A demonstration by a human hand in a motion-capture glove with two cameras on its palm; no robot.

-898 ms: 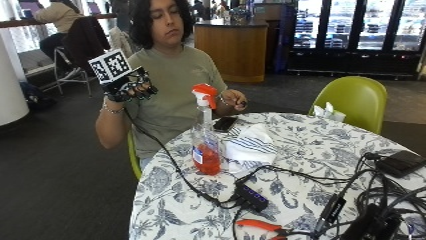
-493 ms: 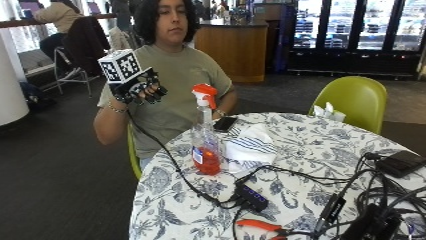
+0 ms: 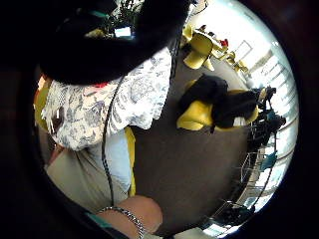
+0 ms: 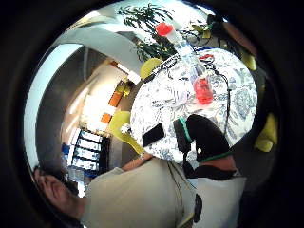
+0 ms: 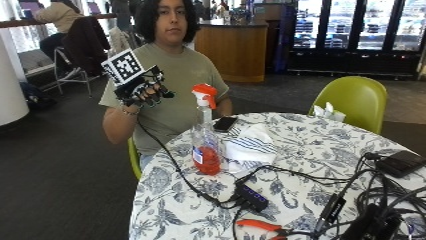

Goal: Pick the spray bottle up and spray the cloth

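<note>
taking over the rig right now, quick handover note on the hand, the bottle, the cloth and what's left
Right hand: raised in the air beside the person's chest, away from the table, holding nothing, fingers loosely curled.
Spray bottle: upright on the floral tablecloth near the table edge, orange trigger head, red liquid low inside, untouched.
Cloth: white with blue stripes, lying right beside the bottle, with a phone just behind.
Done: nothing yet.
Left: reach down, grip the bottle, lift it, aim at the cloth and spray.
</note>
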